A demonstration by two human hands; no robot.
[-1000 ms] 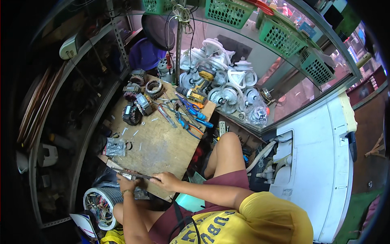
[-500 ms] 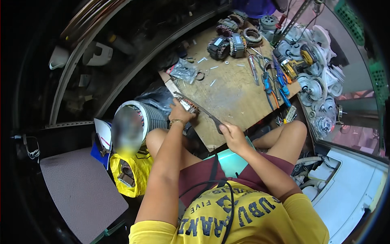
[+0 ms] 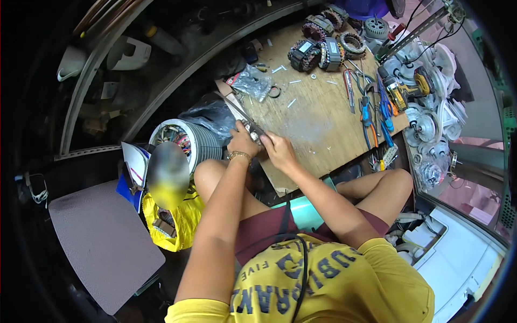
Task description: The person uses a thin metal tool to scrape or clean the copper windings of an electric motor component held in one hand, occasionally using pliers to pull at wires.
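Observation:
At the near left edge of the wooden work table [image 3: 301, 118], my left hand [image 3: 243, 144] is closed around a small motor stator [image 3: 251, 129] with a pale metal body; copper-coloured winding showed on it earlier. My right hand [image 3: 280, 153] grips the near end of a long, flat, dark tool [image 3: 237, 109], file-like in shape. The tool lies across the stator and points away to the far left. My two hands almost meet, and my fingers hide much of the stator and the tool's grip. Whether the tool's edge touches the winding I cannot tell.
Several wound stators [image 3: 329, 54] stand at the table's far side. Pliers [image 3: 367, 119], a utility knife [image 3: 349, 91] and a cordless drill [image 3: 401, 94] lie to the right. A plastic bag [image 3: 252, 82] sits far left; a bucket of wires [image 3: 207, 144] stands beside my left knee.
My right hand has slid forward and left, up close to my left hand. The tool has moved further past the stator. The view has shifted slightly.

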